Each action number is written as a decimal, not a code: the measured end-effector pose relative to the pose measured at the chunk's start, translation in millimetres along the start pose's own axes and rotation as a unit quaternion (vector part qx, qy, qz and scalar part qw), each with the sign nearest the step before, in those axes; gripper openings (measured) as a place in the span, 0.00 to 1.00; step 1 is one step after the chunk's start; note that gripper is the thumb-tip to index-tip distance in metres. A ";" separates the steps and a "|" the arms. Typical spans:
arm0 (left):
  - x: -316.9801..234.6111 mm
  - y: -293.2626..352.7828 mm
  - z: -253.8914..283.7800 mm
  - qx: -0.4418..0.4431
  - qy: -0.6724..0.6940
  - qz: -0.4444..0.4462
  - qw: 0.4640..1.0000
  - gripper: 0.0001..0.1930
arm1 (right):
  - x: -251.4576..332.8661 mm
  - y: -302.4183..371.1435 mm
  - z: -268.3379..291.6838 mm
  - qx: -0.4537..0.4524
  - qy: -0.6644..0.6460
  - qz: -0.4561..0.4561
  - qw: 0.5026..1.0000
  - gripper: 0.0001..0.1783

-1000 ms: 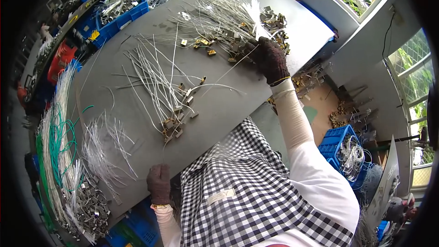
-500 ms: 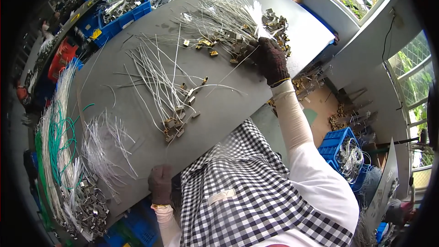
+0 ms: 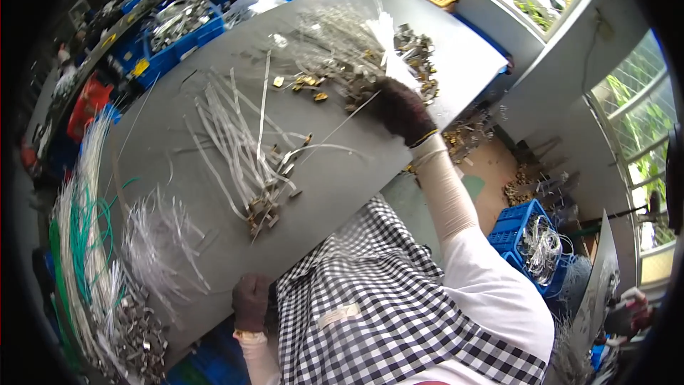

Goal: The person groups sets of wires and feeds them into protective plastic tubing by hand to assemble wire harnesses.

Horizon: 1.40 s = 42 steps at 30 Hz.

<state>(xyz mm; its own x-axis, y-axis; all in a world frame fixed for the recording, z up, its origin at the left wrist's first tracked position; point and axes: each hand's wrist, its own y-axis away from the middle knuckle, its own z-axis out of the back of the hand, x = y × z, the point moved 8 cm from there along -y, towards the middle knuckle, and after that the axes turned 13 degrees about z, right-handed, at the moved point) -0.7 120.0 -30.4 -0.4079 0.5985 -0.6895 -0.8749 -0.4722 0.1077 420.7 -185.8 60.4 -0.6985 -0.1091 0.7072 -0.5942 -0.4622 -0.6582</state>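
Note:
My right hand [image 3: 402, 111], in a dark brown glove, reaches over the table [image 3: 470, 50] to a pile of metal-ended wires. Its fingers curl at the near side of the pile, but what they grip is hidden and blurred. A bunch of white strands [image 3: 382, 32] rises beside it, and a thin wire [image 3: 342, 128] runs out from the fingertips. Small metal clips [image 3: 424, 64] lie heaped past the hand. My left hand [image 3: 251, 299], gloved alike, is closed at the table's near edge with nothing visible in it. Between the hands lies a looser group of white wires [image 3: 231, 136] with metal ends [image 3: 262, 217].
Clear thin strands [image 3: 160, 242] lie at the table's left. Beyond them stands a long bundle of white and green wires [image 3: 85, 235]. Blue crates hold wires at the back left [image 3: 182, 29] and lower right [image 3: 513, 225]. Brass-coloured pieces [image 3: 524, 193] lie right of the table.
My right hand has shifted slightly left and nearer along the pile. My left hand stays by the table edge, its fingers now showing more plainly curled. The whole view has shifted a little.

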 end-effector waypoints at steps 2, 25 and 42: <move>-4.2 6.8 -1.7 0.011 0.001 0.002 1.000 0.12 | -11.3 0.4 -9.5 0.067 0.264 0.102 0.957 0.15; -70.9 -18.1 -0.2 0.132 0.310 0.016 0.941 0.17 | 53.7 -35.6 -117.5 -0.204 -0.404 -0.216 0.865 0.12; -100.3 -21.9 21.3 -0.124 0.161 -0.091 0.975 0.13 | 139.8 68.8 -270.9 0.143 -0.183 -0.184 0.955 0.16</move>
<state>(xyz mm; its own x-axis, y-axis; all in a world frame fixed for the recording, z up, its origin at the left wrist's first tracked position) 53.8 84.1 51.6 -0.1138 0.4723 -0.8741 -0.8192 -0.5424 -0.1864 174.1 5.5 44.1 -0.2462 -0.1681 0.9545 -0.6032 -0.7442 -0.2867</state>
